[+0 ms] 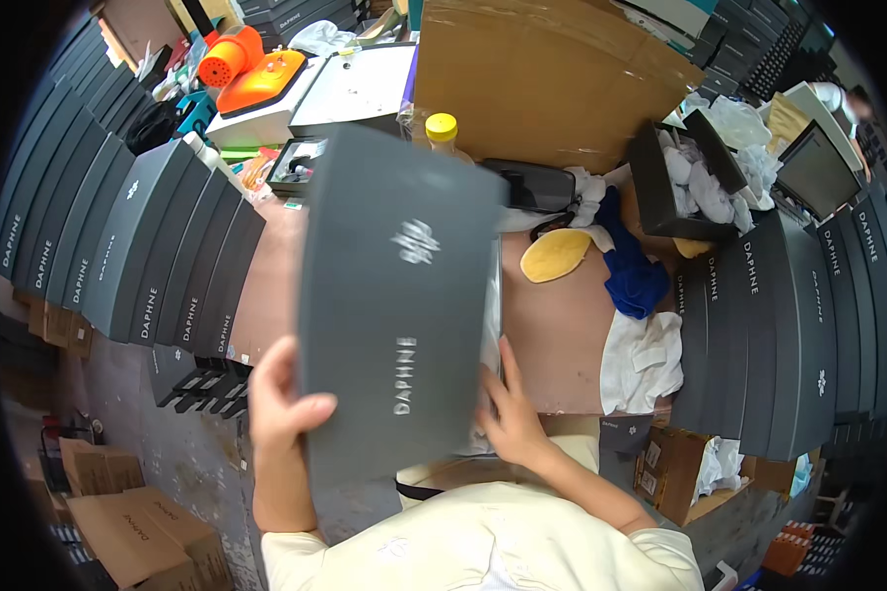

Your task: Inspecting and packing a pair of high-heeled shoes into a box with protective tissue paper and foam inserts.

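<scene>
A dark grey shoebox lid [394,295] with pale printing is raised and tilted in front of me, slightly blurred by motion. My left hand [281,399] is closed on its left edge, thumb on the outer face and fingers partly hidden. Along its right edge shows a strip of the pale, lined shoebox [493,305], mostly covered by the lid. My right hand [512,414] is at that side, its fingers against the box's right edge; some fingertips are hidden. Beyond lies a yellow oval pad [556,255] on the pinkish tabletop [562,345].
Rows of grey shoeboxes stand at left [133,246] and right [759,325]. A navy cloth [636,276] and white cloth [643,364] lie right. Behind are a cardboard panel [552,89], a yellow-capped bottle [442,128], an orange device [261,84] and an open box of crumpled paper [660,212].
</scene>
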Demonstrator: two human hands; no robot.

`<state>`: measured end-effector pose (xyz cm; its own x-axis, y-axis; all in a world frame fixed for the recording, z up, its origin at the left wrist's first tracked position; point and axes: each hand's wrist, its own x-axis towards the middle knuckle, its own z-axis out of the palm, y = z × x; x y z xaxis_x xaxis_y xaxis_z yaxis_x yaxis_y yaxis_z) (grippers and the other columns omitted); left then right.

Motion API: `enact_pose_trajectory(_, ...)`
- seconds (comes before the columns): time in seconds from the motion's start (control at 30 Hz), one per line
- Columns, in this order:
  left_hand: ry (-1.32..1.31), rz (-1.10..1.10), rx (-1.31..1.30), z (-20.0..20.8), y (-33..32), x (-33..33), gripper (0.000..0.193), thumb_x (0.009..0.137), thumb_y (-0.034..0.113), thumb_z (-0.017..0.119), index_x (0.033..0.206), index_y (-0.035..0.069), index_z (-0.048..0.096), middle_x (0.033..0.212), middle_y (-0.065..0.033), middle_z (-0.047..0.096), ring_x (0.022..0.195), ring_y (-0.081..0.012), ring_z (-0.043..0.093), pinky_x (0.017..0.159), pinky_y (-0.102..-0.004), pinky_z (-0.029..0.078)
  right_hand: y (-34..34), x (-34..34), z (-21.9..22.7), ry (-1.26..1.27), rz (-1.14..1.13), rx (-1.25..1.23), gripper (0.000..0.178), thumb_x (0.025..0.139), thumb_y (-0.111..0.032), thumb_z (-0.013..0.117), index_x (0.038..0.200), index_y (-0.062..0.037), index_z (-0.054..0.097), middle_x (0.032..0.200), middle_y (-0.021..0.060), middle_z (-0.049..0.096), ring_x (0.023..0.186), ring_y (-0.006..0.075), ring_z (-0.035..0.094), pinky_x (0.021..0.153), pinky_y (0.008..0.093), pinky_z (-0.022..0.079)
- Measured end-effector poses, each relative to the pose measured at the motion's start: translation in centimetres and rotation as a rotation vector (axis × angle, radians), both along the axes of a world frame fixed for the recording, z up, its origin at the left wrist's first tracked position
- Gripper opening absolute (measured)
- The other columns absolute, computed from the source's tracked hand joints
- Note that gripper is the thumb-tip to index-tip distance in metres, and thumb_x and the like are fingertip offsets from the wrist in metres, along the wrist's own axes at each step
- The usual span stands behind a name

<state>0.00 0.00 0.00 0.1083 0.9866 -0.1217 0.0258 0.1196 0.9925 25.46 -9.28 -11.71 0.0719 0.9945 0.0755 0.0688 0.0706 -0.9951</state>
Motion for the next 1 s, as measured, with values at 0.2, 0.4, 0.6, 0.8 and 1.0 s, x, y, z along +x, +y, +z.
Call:
enact_pose_trajectory(0.2,0.53,0.378,0.657,4.2,0.8,-2.3,0.059,0.068,0.002,0.066,0.122,-0.005,0.042,0.107,-0.0142,0.057,0.1,-0.0212,0.057,0.084,-0.0347,0.047,2.8,1.9,3.1,-0.908,-0.052,0.233,0.049,0.078,-0.025,0.065,0.121,-0.0054,0.053,0.125,0.0244,0.042,0.128,0.0412,0.03,0.103,0.0465,0.031)
enact_pose_trajectory(0.4,1.368,0.011,0.379,-7.7,7.5,-3.3,0.046,0.073,0.005,0.065,0.11,-0.006,0.04,0.072,-0.0267,0.06,0.071,-0.0441,0.06,0.063,-0.0483,0.048,12.3,-0.9,4.6,-0.992,-0.035,0.259,0.043,0.075,-0.025,0.066,0.108,-0.0002,0.054,0.114,0.0187,0.054,0.112,0.0333,0.049,0.088,0.0407,0.044)
enact_pose_trajectory(0.6,0.701,-0.138,0.596,-9.0,4.9,1.9,0.067,0.077,0.011,0.062,0.136,-0.001,0.033,0.144,-0.0272,0.023,0.131,-0.0422,0.026,0.107,-0.0445,0.023,18.7,-0.7,-0.3,-1.304,0.077,-0.224,0.037,0.071,-0.024,0.066,0.096,-0.0014,0.05,0.082,0.0155,0.064,0.075,0.0327,0.064,0.068,0.0409,0.051)
enact_pose_trajectory(0.8,0.518,-0.303,0.308,-9.8,2.0,4.0,0.062,0.069,-0.014,0.04,0.127,0.005,0.05,0.122,-0.0312,0.047,0.105,-0.0437,0.053,0.089,-0.0379,0.043,18.3,-1.5,0.3,-1.173,-0.087,0.029,0.033,0.072,-0.014,0.061,0.098,0.0022,0.05,0.082,0.0193,0.064,0.074,0.0342,0.065,0.065,0.0423,0.052)
enact_pose_trajectory(1.0,0.58,-0.191,0.476,-10.7,3.8,2.7,0.054,0.068,-0.012,0.039,0.121,-0.004,0.052,0.119,-0.0308,0.05,0.107,-0.0437,0.052,0.093,-0.0398,0.041,20.2,-0.9,-1.7,-1.196,-0.05,-0.066,0.028,0.072,-0.008,0.06,0.097,0.0001,0.049,0.079,0.0237,0.063,0.073,0.0379,0.063,0.064,0.045,0.051)
